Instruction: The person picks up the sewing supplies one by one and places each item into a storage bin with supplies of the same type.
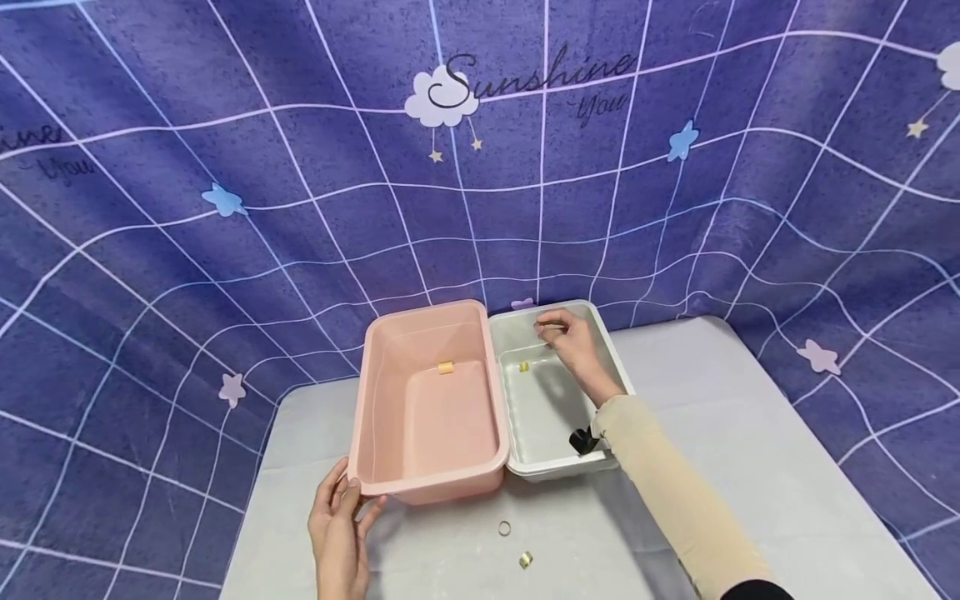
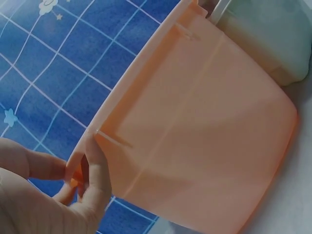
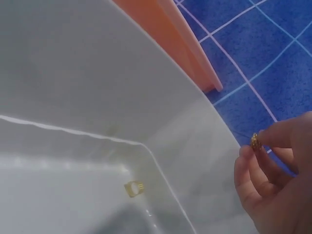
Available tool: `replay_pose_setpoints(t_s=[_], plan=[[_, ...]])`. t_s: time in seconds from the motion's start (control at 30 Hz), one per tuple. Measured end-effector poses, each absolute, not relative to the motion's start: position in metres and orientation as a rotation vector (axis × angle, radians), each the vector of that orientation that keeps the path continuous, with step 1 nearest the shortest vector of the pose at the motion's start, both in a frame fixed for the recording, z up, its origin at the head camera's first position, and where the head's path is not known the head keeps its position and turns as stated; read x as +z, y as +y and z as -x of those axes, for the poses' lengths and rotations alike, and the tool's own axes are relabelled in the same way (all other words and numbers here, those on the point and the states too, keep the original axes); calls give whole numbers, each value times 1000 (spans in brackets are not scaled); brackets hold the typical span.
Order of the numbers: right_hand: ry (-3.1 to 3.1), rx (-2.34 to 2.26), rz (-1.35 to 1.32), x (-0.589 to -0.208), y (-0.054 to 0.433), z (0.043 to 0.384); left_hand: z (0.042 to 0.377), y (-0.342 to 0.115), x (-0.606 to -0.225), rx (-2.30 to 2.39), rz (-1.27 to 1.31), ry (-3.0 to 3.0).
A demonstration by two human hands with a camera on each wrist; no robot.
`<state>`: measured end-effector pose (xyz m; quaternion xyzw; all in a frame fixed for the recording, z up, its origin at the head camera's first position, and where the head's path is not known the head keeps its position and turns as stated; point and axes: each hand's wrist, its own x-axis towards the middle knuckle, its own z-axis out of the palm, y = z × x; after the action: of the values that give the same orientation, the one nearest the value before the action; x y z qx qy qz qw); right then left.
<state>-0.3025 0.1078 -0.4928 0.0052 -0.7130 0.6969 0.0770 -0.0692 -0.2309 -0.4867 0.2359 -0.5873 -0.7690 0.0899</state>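
Note:
My left hand (image 1: 341,521) grips the near left corner of a pink plastic basin (image 1: 427,487), thumb and fingers around its rim. In the right wrist view, my right hand (image 3: 278,170) pinches a small gold ring (image 3: 255,142) between thumb and fingertips. That hand is raised over the far part of a pale grey-white basin (image 1: 536,469). On the floor of this basin lies another gold ring (image 3: 134,188), wide-banded with a ridged side. A small yellow-gold piece (image 1: 446,367) sits inside the pink basin near its far wall.
Both basins stand side by side on a table with a light grey cloth (image 1: 697,392). In front of them lie a thin ring (image 1: 504,527) and a gold ring (image 1: 526,559). A blue grid-patterned curtain (image 1: 480,208) hangs behind. A black wrist camera (image 1: 582,441) shows at my right sleeve.

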Motion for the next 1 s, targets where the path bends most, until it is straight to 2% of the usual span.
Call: replay_pose_setpoints(t_s=[0.3,0.53,1.0], plan=[[-2083,2258,121,-475,108,293,69,-229,-483,-2293,-739,-1759],[-2077,2241,162,-490,108,300,70,-230,-485,-2296,-731,-1754],[-2095,2158,198,-493,105,299,71,-230,-486,-2270,-710,-1756]])
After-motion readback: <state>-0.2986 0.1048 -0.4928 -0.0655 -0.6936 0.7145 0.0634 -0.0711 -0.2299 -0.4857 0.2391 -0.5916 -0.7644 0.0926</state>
